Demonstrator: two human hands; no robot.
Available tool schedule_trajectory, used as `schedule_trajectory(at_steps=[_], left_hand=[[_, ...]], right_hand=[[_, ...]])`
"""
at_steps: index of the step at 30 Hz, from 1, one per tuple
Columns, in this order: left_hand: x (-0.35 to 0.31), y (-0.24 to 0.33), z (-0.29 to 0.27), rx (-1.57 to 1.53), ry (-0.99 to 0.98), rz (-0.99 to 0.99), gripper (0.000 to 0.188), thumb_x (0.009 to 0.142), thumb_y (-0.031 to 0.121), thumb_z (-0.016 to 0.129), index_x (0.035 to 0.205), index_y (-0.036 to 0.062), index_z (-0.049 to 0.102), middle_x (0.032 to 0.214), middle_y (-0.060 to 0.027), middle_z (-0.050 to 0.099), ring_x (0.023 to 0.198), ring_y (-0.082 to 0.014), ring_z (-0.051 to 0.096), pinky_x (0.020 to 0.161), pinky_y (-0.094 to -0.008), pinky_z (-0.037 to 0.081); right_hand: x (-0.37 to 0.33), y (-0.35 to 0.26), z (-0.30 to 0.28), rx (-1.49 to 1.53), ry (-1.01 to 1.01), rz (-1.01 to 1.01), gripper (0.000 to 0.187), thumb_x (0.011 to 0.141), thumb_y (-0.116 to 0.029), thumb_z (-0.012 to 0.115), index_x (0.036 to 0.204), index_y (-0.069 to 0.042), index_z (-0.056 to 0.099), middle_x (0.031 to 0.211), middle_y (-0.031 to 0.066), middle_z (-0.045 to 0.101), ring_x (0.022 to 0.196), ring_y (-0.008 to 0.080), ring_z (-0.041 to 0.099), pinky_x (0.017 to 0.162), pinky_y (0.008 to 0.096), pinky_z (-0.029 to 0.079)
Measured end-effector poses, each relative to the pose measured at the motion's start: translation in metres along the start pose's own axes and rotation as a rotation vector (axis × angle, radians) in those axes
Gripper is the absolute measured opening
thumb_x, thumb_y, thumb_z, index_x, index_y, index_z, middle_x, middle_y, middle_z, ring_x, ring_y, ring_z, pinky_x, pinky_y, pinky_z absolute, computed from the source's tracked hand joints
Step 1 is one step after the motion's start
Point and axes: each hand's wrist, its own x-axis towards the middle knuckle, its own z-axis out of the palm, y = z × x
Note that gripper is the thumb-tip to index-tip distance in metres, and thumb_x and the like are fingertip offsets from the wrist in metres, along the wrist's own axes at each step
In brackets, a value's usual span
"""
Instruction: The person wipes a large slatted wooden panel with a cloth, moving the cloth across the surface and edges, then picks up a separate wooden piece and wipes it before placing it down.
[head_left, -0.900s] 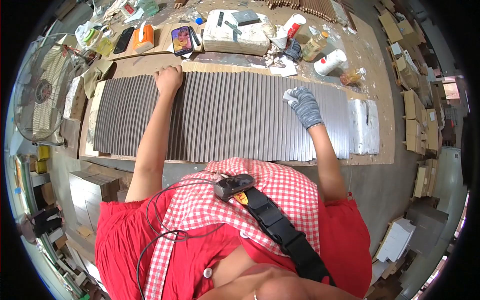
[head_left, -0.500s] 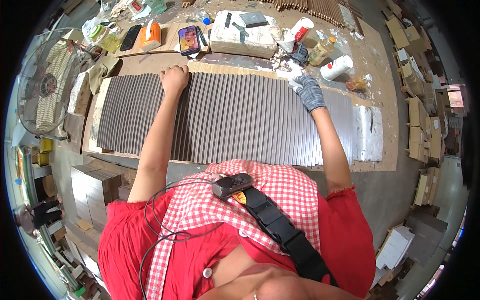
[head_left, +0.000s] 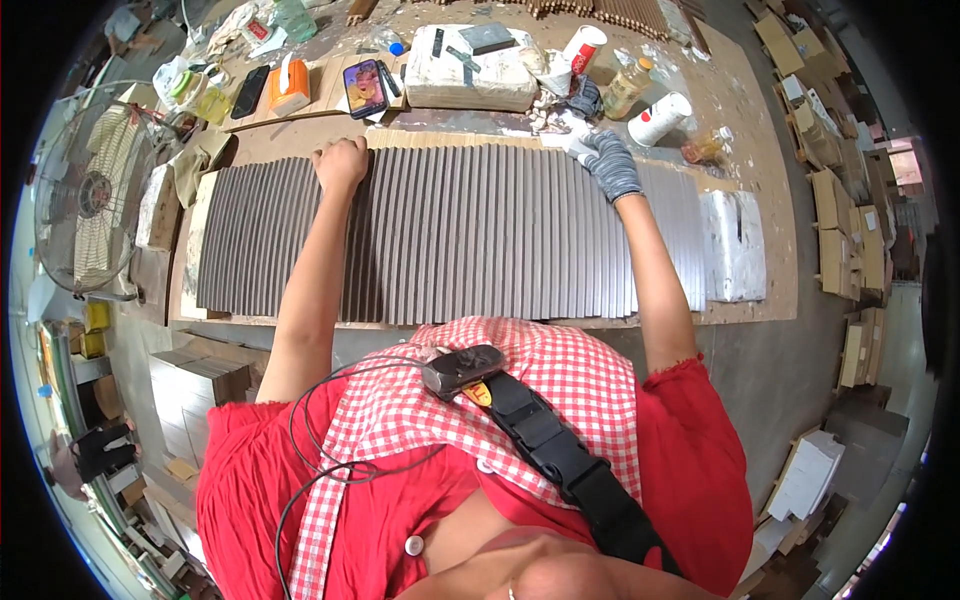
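Grey strips (head_left: 480,235) lie side by side on worktop (head_left: 745,120). Left hand (head_left: 341,163) curls at their far edge, grip unclear; gloved right hand (head_left: 607,165) clamps white pad (head_left: 577,150). Best: strips steady, light even pressure lengthwise.

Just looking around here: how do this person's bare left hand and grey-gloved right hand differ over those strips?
The bare left hand is uncovered, while the right hand wears a grey knitted glove.
The right hand holds a small white pad; no such pad shows at the left hand.
Both hands are at the far edge of the long row of slim grey-brown strips.
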Motion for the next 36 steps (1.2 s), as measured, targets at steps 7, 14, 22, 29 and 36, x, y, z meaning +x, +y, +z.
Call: schedule_trajectory(at_steps=[7,14,22,29,36], left_hand=[[0.0,0.003,-0.006,-0.02,-0.039,-0.033,0.057,0.096,0.039,0.032,0.1,0.0005,0.074,0.11,-0.0178,0.071,0.113,-0.0307,0.06,0.104,-0.0481,0.035],[-0.004,0.002,-0.004,0.136,0.005,0.067,0.044,0.097,0.035,0.035,0.107,0.0077,0.069,0.108,-0.0169,0.07,0.107,-0.0365,0.062,0.098,-0.0539,0.039],[-0.002,0.0,0.003,0.126,-0.039,0.095,0.046,0.098,0.035,0.033,0.113,0.0104,0.068,0.115,-0.0176,0.068,0.114,-0.0381,0.059,0.103,-0.0523,0.037],[0.002,-0.002,0.009,0.025,-0.024,0.05,0.055,0.098,0.04,0.032,0.109,0.0015,0.07,0.116,-0.0182,0.068,0.115,-0.0368,0.058,0.106,-0.0529,0.033],[0.003,-0.003,0.014,0.008,0.009,0.064,0.055,0.097,0.04,0.033,0.104,0.0009,0.071,0.112,-0.0188,0.069,0.113,-0.0383,0.059,0.104,-0.053,0.035]], right_hand=[[-0.037,0.004,0.004,0.093,0.005,0.039,0.034,0.077,-0.006,0.078,0.109,0.0,0.068,0.105,0.0193,0.069,0.099,0.03,0.066,0.093,0.0376,0.051],[-0.13,-0.013,-0.016,0.15,-0.044,-0.018,0.031,0.076,-0.008,0.078,0.106,-0.002,0.07,0.101,0.0164,0.067,0.097,0.0329,0.065,0.091,0.0394,0.051],[-0.257,-0.054,-0.047,0.072,-0.189,0.03,0.032,0.08,-0.009,0.074,0.11,-0.002,0.068,0.105,0.0142,0.063,0.102,0.0304,0.059,0.093,0.0398,0.048],[-0.281,-0.049,-0.075,0.003,-0.342,0.125,0.036,0.076,-0.01,0.077,0.11,-0.001,0.068,0.109,0.0146,0.062,0.105,0.0302,0.059,0.097,0.0388,0.048],[-0.251,-0.042,-0.064,0.086,-0.162,0.128,0.034,0.077,0.001,0.074,0.111,-0.001,0.069,0.11,0.0134,0.064,0.105,0.0277,0.061,0.098,0.0351,0.049]])
